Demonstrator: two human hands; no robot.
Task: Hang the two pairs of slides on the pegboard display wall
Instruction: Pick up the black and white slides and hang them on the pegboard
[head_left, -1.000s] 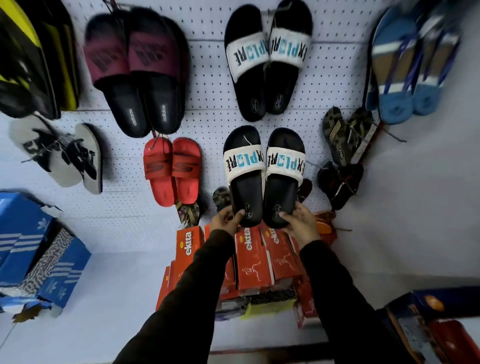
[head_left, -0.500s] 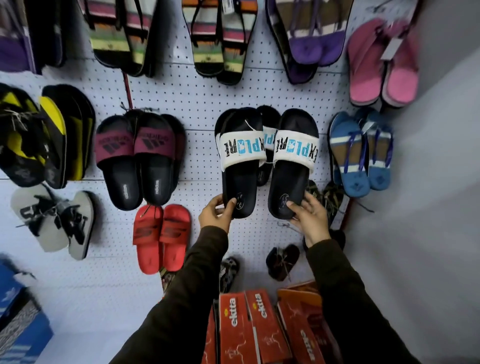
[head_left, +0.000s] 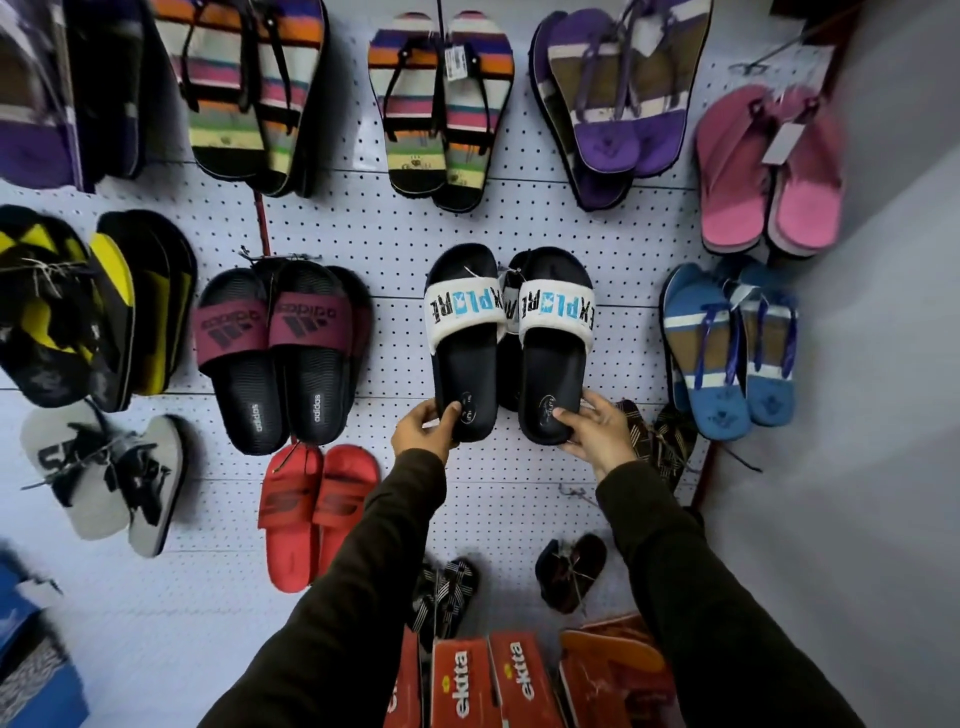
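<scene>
A pair of black slides with white "EXPLORE" straps is pressed, toes up, against the white pegboard (head_left: 405, 234) at its middle. My left hand (head_left: 422, 432) grips the heel of the left slide (head_left: 464, 358). The heel of the right slide (head_left: 553, 364) is held by my right hand (head_left: 592, 435). A second, matching pair (head_left: 508, 369) hangs right behind them; only a dark sliver and a bit of strap show between the two held slides. The peg is hidden.
Maroon adidas slides (head_left: 283, 353) hang to the left and blue flip-flops (head_left: 727, 353) to the right. Red slides (head_left: 317, 509) and small dark sandals (head_left: 571, 571) hang lower. Striped and pink (head_left: 769, 171) flip-flops fill the row above. Orange shoe boxes (head_left: 483, 680) stand below, a grey wall (head_left: 872, 415) at right.
Both hands have lifted the held pair up the board, from below the hanging EXPLORE pair to directly over it. The view has tilted upward.
</scene>
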